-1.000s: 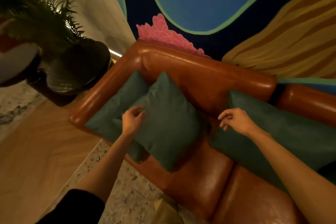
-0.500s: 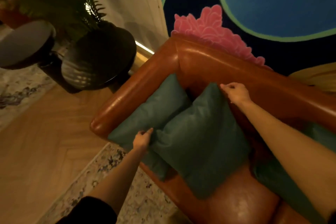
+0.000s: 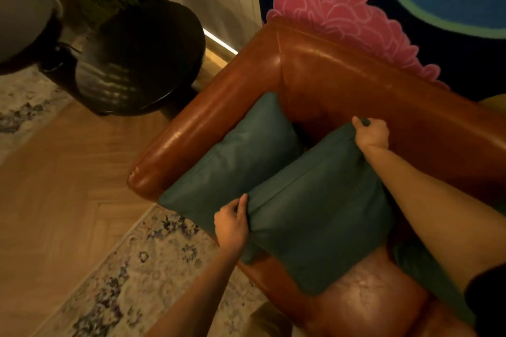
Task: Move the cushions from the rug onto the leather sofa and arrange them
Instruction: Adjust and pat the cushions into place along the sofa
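Front cushion [image 3: 315, 213] touching rear cushion [image 3: 232, 161], planter [image 3: 137, 63] nearby

Views: one, the wide-angle head camera.
Position: riding on the person's head, hanging above the front edge of the leather sofa [image 3: 342, 71], by its armrest end.
Facing: looking forward and steeply down toward the sofa's back corner, where armrest and backrest are meeting.
Roll: tilting, so the sofa's front edge is running diagonally from centre-left to bottom right.
Nearness: sitting close; both forearms are entering from the bottom, the left hand [image 3: 231, 223] and right hand [image 3: 371, 133] reaching mid-frame at the front cushion [image 3: 315, 221].
Coverage: the sofa's armrest end is filling centre and right; rug [image 3: 153, 268] and wooden floor [image 3: 54, 172] are lying beyond its front edge, plant pot [image 3: 137, 63] past the armrest, painted wall [image 3: 342, 8] behind the backrest.
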{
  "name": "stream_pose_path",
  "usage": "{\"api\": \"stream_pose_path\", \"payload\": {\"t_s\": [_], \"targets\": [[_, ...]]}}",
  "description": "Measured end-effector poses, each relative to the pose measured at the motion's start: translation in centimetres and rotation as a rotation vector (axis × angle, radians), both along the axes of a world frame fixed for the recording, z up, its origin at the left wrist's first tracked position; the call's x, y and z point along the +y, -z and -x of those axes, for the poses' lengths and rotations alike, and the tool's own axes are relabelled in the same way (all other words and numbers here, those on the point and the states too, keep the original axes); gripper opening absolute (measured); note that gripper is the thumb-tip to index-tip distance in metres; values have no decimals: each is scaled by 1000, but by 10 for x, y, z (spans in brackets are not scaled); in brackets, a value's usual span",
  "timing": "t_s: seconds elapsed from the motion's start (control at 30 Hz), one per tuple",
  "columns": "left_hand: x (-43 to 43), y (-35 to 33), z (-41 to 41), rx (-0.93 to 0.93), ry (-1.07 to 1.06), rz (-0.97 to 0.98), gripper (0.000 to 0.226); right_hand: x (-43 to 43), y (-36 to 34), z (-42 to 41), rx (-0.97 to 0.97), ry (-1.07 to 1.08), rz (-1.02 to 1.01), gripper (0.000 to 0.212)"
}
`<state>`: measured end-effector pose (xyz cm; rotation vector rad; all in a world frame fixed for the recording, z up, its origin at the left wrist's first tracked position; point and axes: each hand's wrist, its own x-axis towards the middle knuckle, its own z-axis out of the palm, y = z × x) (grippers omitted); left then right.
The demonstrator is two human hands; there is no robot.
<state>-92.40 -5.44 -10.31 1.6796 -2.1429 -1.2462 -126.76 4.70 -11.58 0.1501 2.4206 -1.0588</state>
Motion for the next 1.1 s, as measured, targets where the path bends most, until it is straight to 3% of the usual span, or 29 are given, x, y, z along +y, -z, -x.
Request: {"api": "stream_pose_path", "payload": {"t_s": [0.07, 0.23, 0.47, 0.57, 0.67, 0.87, 0.97, 1.03, 1.1], "targets": [[0, -1, 0, -12, 14, 5, 49, 9, -4, 2, 47, 2, -13, 29], [1, -17, 18, -12, 87, 59, 63, 61, -10, 5, 103, 116, -20, 49], [10, -28, 56, 51, 241, 146, 60, 136, -37, 7, 171, 276, 112, 49], [15, -31, 69, 121, 286, 133, 63, 168, -45, 9, 160, 251, 149, 39], [14, -41, 90, 178, 351, 144, 64, 189, -56, 19, 176, 227, 133, 45], [33, -58, 118, 154, 450, 199, 44, 208, -72, 27, 289, 282, 192, 36], [37, -60, 118, 108, 459, 103, 39, 216, -73, 21, 350, 165, 69, 26], [32, -65, 116, 135, 465, -2, 36, 205, -82, 14, 577, -83, -66, 23], [27, -70, 111, 157, 524, -82, 34, 175, -93, 4, 765, -342, -69, 28]]}}
